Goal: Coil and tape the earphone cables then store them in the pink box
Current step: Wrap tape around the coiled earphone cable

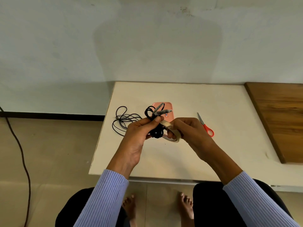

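My left hand (141,133) grips a coiled black earphone cable (156,132) above the white table; its grey plug ends (159,110) stick up past my thumb. My right hand (186,130) holds a roll of beige tape (172,134) right against the coil, and a strip of tape runs from the roll to my left thumb. Behind my hands the pink box (168,108) lies flat on the table, partly hidden by the cable. A second black cable (123,120) lies loose and uncoiled on the table to the left.
Red-handled scissors (205,126) lie on the white table (164,158) to the right of my hands. A wooden board (278,117) adjoins the table's right side. A dark cord (21,154) trails across the floor at left. My knees and bare feet are below the table's front edge.
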### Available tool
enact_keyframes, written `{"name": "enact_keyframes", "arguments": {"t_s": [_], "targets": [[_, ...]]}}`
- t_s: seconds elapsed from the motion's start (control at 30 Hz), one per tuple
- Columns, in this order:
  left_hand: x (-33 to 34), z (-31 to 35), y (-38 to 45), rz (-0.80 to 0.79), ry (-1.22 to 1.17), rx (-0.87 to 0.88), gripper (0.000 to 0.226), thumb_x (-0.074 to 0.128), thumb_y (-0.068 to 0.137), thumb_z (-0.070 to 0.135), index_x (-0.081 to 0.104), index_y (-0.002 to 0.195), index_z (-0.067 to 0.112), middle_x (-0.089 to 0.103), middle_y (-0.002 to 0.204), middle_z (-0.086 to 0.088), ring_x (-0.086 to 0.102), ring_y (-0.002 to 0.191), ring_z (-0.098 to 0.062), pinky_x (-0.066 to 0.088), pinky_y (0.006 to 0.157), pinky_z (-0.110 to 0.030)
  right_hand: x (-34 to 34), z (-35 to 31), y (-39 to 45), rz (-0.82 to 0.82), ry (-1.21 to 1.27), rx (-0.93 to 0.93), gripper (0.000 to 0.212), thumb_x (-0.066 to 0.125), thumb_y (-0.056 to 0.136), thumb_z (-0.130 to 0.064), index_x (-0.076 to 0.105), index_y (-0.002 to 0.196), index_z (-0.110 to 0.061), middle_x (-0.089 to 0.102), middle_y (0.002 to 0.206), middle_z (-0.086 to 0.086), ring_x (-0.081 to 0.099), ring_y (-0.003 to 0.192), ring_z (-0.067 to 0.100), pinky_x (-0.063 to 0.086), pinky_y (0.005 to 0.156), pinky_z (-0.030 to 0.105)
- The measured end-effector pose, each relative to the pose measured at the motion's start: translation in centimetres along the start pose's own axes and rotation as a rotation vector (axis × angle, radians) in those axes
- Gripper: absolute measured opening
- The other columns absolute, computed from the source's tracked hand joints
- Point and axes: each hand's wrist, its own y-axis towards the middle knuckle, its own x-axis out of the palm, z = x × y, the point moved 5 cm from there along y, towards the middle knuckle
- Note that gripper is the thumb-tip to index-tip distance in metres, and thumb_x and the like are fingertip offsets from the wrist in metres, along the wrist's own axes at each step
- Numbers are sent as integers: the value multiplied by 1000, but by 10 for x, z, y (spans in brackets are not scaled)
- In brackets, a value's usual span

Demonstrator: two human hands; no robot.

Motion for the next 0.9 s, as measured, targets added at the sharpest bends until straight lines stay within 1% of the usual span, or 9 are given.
{"name": "enact_keyframes", "arguments": {"t_s": [0.07,0.17,0.3,0.4,0.5,0.6,0.73,0.8,0.9], "targets": [[-1,0,1,-14,-42,-17,11,66,80,24,77,79,22,75,84,3,65,81,-9,42,78,-28,-1,0,-1,-43,-13,-26,33,46,90,-9,69,67,-5,65,67,5,56,69,8,44,81,31],[-3,0,2,-27,-94,-25,12,68,73,27,76,79,21,74,83,4,64,80,-9,42,77,-27,-1,-2,-2,-85,-2,-48,35,47,93,-8,74,73,-16,72,74,1,62,77,12,50,80,27],[-4,0,4,-30,-136,-40,22,68,64,30,75,81,19,74,82,4,63,83,-12,43,78,-28,-1,-2,-1,-119,-1,-58,32,47,94,-7,74,85,-19,75,84,1,65,84,17,52,84,28],[-6,0,5,-27,-136,-48,21,68,65,30,74,82,20,74,81,5,63,83,-11,42,75,-27,0,-3,-2,-151,4,-54,34,44,93,-2,73,90,-20,75,89,2,67,88,19,54,81,25],[-7,0,5,-13,-126,-43,22,68,66,30,74,83,19,74,81,5,64,81,-10,43,73,-26,1,-5,-4,-133,38,-49,41,43,93,-1,74,80,-25,75,83,-1,67,82,12,55,76,21],[-7,-1,5,-1,-108,-39,22,68,68,30,74,86,18,74,81,4,63,79,-11,43,74,-27,2,-5,-4,-101,51,-50,46,41,94,-1,74,73,-23,74,73,-4,66,72,6,54,67,16],[-7,-3,6,5,-149,-71,14,67,74,25,73,85,18,72,75,5,61,75,-10,43,73,-26,3,-5,-2,-124,25,-74,52,44,93,-2,76,66,-32,74,75,-7,65,74,6,54,73,18],[-7,-2,6,1,-172,-93,9,64,81,22,72,85,18,71,72,7,61,72,-9,42,70,-24,2,-5,-1,-138,37,-85,49,45,93,-1,76,69,-32,75,78,-6,66,78,9,55,74,16],[-7,-3,7,-7,-212,-126,9,62,84,22,70,85,19,71,72,8,61,73,-8,42,68,-23,2,-3,0,-176,34,-107,39,44,92,2,74,87,-22,75,88,1,67,91,24,55,82,24]]}}
